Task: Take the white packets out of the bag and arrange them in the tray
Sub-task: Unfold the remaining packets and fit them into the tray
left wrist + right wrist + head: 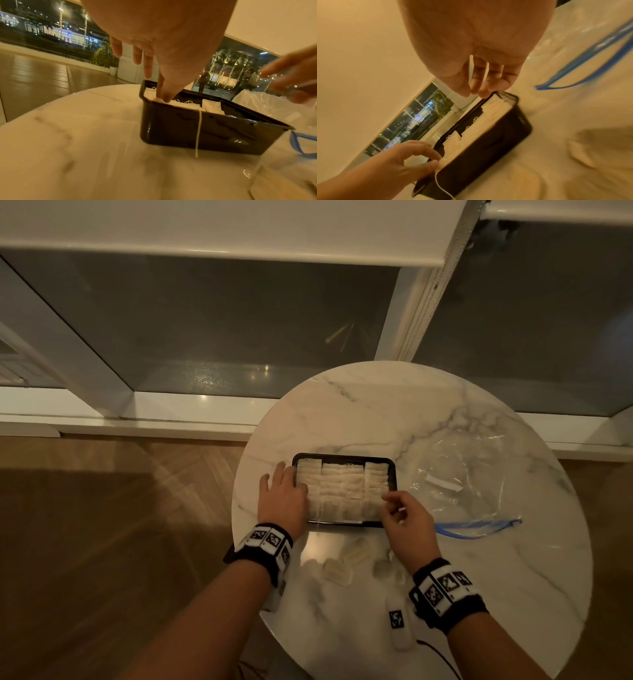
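A black tray [390,465] [188,132] [510,129] sits mid-table, packed with rows of white packets [342,484]. My left hand [291,484] [163,97] lies over the tray's left edge; its thumb and forefinger pinch a packet [154,99] at the near-left corner. A string [199,132] hangs over the tray's near wall. My right hand [390,498] [476,93] hovers at the tray's near-right corner, gripping thin white packets [471,70] between curled fingers. The clear bag [479,460] with a blue zip lies to the right, a white packet [442,483] inside.
The round marble table [376,412] stands by a window and wall. Pale packet-like shapes [337,571] lie on the table in front of the tray. A small white tagged block [397,625] with a cable rests near the front edge.
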The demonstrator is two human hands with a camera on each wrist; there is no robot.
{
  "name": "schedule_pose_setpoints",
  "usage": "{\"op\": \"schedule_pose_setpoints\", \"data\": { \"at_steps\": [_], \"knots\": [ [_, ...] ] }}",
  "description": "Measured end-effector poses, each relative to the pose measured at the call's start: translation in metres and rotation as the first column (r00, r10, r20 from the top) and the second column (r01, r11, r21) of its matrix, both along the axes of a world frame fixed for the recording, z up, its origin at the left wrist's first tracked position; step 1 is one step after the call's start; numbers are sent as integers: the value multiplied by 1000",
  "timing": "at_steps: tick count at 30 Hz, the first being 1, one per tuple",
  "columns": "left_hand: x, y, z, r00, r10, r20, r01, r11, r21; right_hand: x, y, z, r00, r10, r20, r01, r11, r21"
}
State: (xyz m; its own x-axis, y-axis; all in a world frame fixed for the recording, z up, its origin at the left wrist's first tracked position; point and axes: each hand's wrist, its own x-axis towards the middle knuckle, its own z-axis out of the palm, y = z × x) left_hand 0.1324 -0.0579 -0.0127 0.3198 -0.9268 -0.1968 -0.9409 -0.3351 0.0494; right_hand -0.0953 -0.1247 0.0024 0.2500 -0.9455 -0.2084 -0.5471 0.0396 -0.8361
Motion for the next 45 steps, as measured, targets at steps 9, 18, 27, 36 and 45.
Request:
{"op": "schedule_pose_setpoints", "data": {
  "at_steps": [9,18,27,36,45],
  "knots": [
    [3,-10,-1,997,-8,75,3,998,67,-57,15,-32,987,24,-157,5,983,184],
    [-40,25,-3,997,-42,-59,33,989,-141,-77,13,-61,956,82,-283,-3,963,268],
    [-58,53,-30,985,96,-144,-93,995,24,-87,8,-79,972,121,-203,-21,899,437],
    [-55,47,-26,984,89,-154,-89,996,9,-89,5,-80,979,103,-174,-9,883,470],
    [-84,72,-28,950,-160,-268,118,979,-167,-100,15,-78,934,154,-324,-28,931,365]
  ]
}}
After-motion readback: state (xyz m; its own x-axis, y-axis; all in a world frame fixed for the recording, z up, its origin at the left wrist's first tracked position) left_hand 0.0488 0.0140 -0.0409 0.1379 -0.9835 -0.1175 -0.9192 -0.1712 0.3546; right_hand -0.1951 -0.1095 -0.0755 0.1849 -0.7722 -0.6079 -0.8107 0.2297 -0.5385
